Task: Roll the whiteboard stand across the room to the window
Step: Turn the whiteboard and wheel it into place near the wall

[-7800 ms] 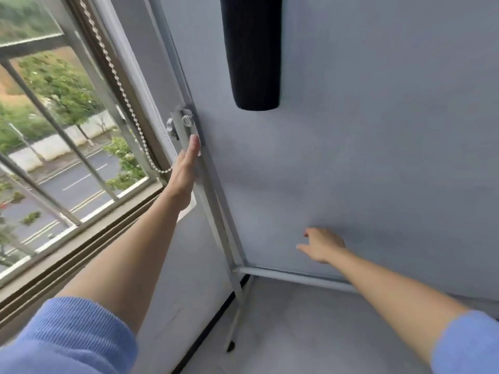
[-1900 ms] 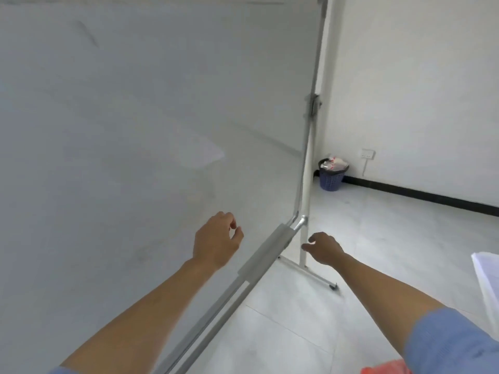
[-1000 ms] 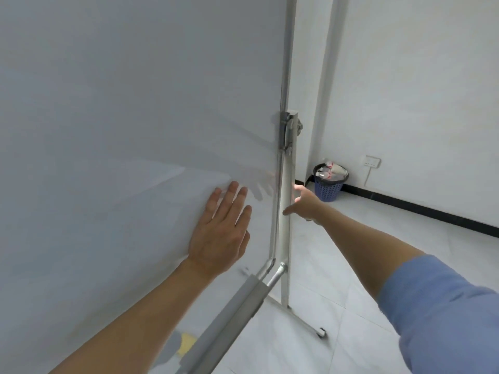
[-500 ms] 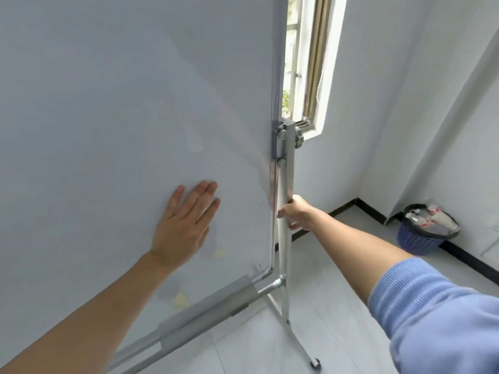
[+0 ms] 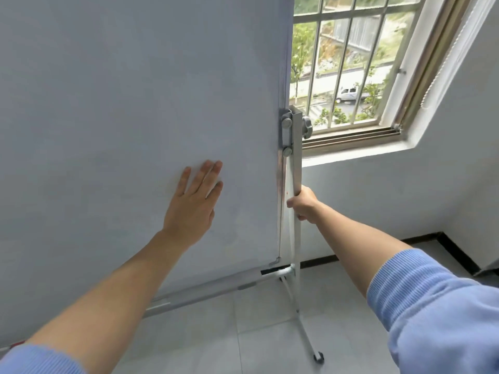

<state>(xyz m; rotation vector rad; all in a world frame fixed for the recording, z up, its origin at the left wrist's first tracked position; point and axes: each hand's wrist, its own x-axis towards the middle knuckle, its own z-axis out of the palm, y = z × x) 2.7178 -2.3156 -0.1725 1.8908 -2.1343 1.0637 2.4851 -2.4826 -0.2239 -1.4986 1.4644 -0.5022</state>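
The whiteboard point(image 5: 135, 103) fills the left and middle of the view, mounted on a silver metal stand. My left hand point(image 5: 193, 205) lies flat on the board's surface, fingers spread. My right hand point(image 5: 302, 203) is wrapped around the stand's right upright post point(image 5: 295, 157), below its clamp and knob. The post runs down to a foot with a small caster point(image 5: 318, 357) on the tiled floor. The window point(image 5: 348, 63), with bars and a street outside, is just behind the board's right edge.
A white wall and sill point(image 5: 378, 184) stand below the window, with a black baseboard point(image 5: 391, 244) along the floor. A bead chain point(image 5: 442, 58) hangs by the window's right frame. Grey floor tiles point(image 5: 256, 333) stretch under the stand.
The view has swung left and the window now shows wide behind the board's edge. The bin has left the view. My right hand keeps its hold on the post, my left stays flat.
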